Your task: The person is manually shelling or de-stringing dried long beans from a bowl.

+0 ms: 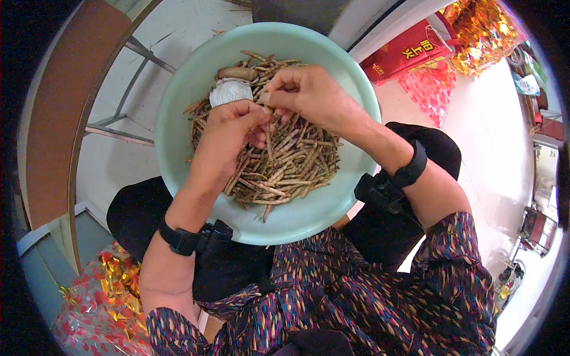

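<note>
A pale green plastic basin rests over my lap, holding a heap of long dried bean pods. Above the heap, my left hand pinches a bean pod, one end hanging below its fingertips. My right hand meets the left from the upper right, thumb and fingers closed at the pod's upper end. The fingers hide most of that end. On the pods, just beyond my left hand, lies a crumpled white piece of paper or plastic. A brown cylindrical object lies against its far side.
At left stands a brown-topped table with metal legs. A red bag bearing writing and shiny gold foil wrapping are at upper right. Patterned clear wrapping with gold foil lies at lower left.
</note>
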The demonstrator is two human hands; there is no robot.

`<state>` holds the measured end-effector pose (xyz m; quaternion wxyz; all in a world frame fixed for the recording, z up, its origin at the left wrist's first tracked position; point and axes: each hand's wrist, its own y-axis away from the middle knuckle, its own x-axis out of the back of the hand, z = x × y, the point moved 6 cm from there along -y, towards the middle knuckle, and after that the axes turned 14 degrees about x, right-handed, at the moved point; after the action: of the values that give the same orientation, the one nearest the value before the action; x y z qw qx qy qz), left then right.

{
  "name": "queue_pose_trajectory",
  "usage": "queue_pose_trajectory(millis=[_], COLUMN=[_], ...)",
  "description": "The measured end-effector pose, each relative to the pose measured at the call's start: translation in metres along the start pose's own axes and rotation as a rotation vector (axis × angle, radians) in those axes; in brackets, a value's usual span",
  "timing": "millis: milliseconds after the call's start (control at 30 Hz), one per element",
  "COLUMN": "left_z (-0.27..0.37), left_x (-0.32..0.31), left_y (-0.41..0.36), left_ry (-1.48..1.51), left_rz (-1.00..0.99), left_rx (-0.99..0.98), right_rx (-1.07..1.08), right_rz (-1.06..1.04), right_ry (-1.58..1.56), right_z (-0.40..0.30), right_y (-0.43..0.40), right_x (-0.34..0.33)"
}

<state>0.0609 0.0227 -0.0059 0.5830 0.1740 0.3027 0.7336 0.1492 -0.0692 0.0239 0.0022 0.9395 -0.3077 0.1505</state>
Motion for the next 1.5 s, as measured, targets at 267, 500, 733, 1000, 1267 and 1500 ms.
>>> queue_pose_trajectory(millis=[267, 500, 733, 1000, 1267, 1500], left_z=[-0.008, -0.009, -0.01, -0.006, -0.004, -0.006], left_x=[-0.006, -0.011, -0.008, -0.004, -0.008, 0.001], left_y=[-0.003, -0.002, -0.002, -0.001, -0.002, -0.002], left_ry=[0.561, 0.589, 0.338, 0.267, 0.481, 0.241], left_rz=[-0.373, -0.425, -0.194, -0.118, -0.283, -0.067], left_rx=[0.132, 0.14, 0.087, 0.046, 0.085, 0.036], right_rx=[-0.126, -0.211, -0.089, -0.055, -0.149, -0.028], right_rz=[-0.015, -0.004, -0.066, 0.0, 0.1, 0.06], right_ry=[-0.477, -0.686, -0.251, -0.284, -0.575, -0.181], right_z=[0.016, 0.014, 0.009, 0.0, 0.012, 0.009], right_y=[0.001, 0.007, 0.007, 0.007, 0.007, 0.008], right_x=[-0.005, -0.007, -0.001, -0.003, -0.011, -0.003])
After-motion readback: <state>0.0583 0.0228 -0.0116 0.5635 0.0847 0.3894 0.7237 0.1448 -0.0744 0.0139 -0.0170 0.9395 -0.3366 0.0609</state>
